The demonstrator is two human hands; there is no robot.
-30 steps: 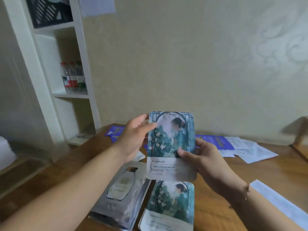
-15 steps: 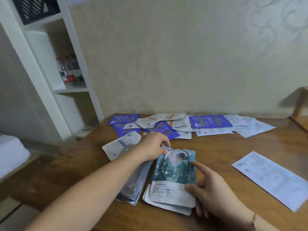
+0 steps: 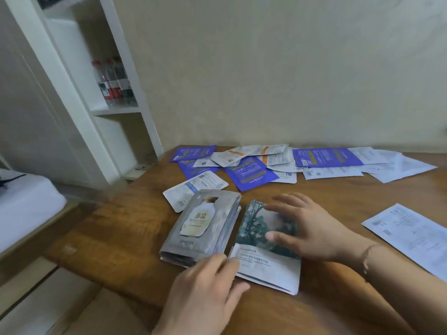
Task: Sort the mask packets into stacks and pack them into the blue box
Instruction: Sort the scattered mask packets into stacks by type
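Two stacks of mask packets side by side on the table (image 3: 326,201), my hands at the teal one.

My right hand (image 3: 312,228) lies flat, fingers spread wide, on the teal stack (image 3: 263,259); my left hand (image 3: 205,293) rests loosely open at its near left corner, gripping nothing. The silver stack (image 3: 200,226) sits just left, touching it. Unsorted blue and white packets (image 3: 251,172) lie scattered near the wall, one white packet (image 3: 411,235) apart at right. I see no blue box.

The silver packet (image 3: 200,226) atop the left stack reads "BIRD'S NEST". At its 3 o'clock, the teal packet (image 3: 263,259) reads "KISSIWAH"; its smaller print is illegible
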